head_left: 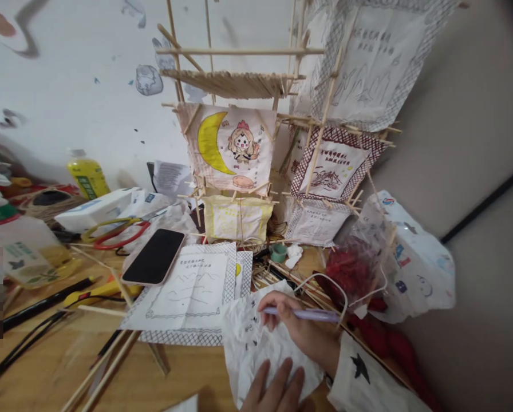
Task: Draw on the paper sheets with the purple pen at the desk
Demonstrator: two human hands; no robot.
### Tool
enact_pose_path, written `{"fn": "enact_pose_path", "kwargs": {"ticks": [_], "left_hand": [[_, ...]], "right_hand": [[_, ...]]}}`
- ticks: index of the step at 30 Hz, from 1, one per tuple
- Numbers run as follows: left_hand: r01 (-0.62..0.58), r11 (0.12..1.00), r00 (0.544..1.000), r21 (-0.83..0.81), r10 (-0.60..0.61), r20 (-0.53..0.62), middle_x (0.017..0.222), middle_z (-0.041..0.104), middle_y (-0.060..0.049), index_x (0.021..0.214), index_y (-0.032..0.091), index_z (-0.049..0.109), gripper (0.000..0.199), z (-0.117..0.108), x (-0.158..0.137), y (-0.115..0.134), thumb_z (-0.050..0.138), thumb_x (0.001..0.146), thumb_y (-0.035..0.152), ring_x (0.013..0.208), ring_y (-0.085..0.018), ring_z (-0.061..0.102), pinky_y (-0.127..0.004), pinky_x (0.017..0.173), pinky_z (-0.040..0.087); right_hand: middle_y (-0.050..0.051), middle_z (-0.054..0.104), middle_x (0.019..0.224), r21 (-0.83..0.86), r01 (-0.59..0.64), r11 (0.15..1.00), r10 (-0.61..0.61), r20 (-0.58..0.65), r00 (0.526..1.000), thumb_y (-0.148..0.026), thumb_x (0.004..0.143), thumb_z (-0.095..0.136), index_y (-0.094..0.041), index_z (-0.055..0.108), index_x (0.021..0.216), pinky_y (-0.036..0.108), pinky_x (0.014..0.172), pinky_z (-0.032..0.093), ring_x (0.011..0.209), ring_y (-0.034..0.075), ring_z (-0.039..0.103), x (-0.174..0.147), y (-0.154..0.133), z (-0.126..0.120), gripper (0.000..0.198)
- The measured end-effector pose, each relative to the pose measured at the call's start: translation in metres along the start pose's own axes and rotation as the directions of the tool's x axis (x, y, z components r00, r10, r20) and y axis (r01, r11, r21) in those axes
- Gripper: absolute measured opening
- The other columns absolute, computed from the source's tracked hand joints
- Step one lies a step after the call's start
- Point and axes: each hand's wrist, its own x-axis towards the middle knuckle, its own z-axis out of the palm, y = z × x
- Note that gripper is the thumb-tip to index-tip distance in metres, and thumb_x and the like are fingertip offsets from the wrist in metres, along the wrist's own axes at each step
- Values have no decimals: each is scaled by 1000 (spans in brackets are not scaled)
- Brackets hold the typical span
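Observation:
A purple pen (310, 314) is gripped in my right hand (299, 329), its tip over a crumpled white sheet (239, 326) with small dark marks on it. Flat on the lower part of that sheet rests my left hand (276, 389), fingers spread a little and holding nothing. To the left lies a drawing of mountains with a patterned border (192, 286). A dark-screened phone (154, 257) lies across its upper left corner. Right of my right hand, a white cord (344, 292) loops over the clutter.
A stick frame hung with drawn panels (235, 146) stands at the back. Scissors (117, 232), a plastic bottle (20, 240) and a yellow bottle (88, 174) are at left. Loose wooden sticks (110, 372) lie in front. Red material in clear plastic (353, 269) sits at right.

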Motion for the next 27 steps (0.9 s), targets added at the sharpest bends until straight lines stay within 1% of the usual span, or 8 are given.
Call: {"fn": "enact_pose_path", "kwargs": {"ticks": [2,4,6,9,14,17,23,27], "left_hand": [[-39,999,998,-10,39,52,97,67,6,95,26,65,13,-9,6,-1,52,91,26,99,-11,60,-35,113,19],[-86,996,989,-9,86,123,102,67,2,97,26,63,12,-17,11,-3,54,89,23,101,-16,60,-39,112,18],[-87,996,981,13,83,173,105,66,-2,99,25,61,13,-21,12,-6,56,87,23,103,-19,60,-43,112,16],[-104,994,983,43,95,159,106,65,-3,103,24,58,17,-19,5,-9,55,86,24,105,-22,58,-48,111,15],[-127,988,982,91,112,155,110,63,-1,105,24,56,16,-9,-7,-8,49,91,25,113,-19,53,-45,113,12],[-131,985,982,112,114,151,109,62,-1,101,23,55,12,-10,-5,-7,50,91,28,117,-18,50,-44,114,11],[-115,989,980,95,97,174,102,63,0,97,22,55,11,-16,2,-8,55,88,28,107,-20,55,-51,111,13],[-94,990,987,107,78,143,100,63,1,93,24,58,6,-9,-1,-5,55,87,26,102,-18,56,-49,112,11]], "right_hand": [[2,57,67,-119,-33,992,35,16,999,-56,85,47,-17,61,81,27,59,41,61,15,52,-1,-4,-1,42],[0,55,61,-190,-81,978,88,31,996,-39,82,55,-18,59,73,26,57,40,59,14,52,-2,-7,0,24],[-2,53,58,-185,-123,975,129,16,992,-27,77,54,-18,55,70,24,54,39,55,13,51,-2,-5,2,11],[-4,52,58,-153,-158,976,154,-34,987,-20,74,51,-19,51,72,22,51,38,52,12,50,-1,2,5,2],[-4,53,61,-208,-139,968,137,-26,990,-20,73,53,-20,48,72,22,52,38,56,13,52,-4,11,5,5],[-4,52,62,-245,-127,961,129,-7,992,-21,75,53,-20,48,72,22,53,37,57,12,51,-5,9,3,5],[-5,46,56,-421,-36,906,51,23,998,-22,73,57,-19,45,59,22,52,33,55,11,43,-5,4,1,19],[-5,43,52,-444,-13,896,25,20,1000,-22,73,58,-19,42,54,23,50,30,52,11,40,-6,0,3,24]]}}
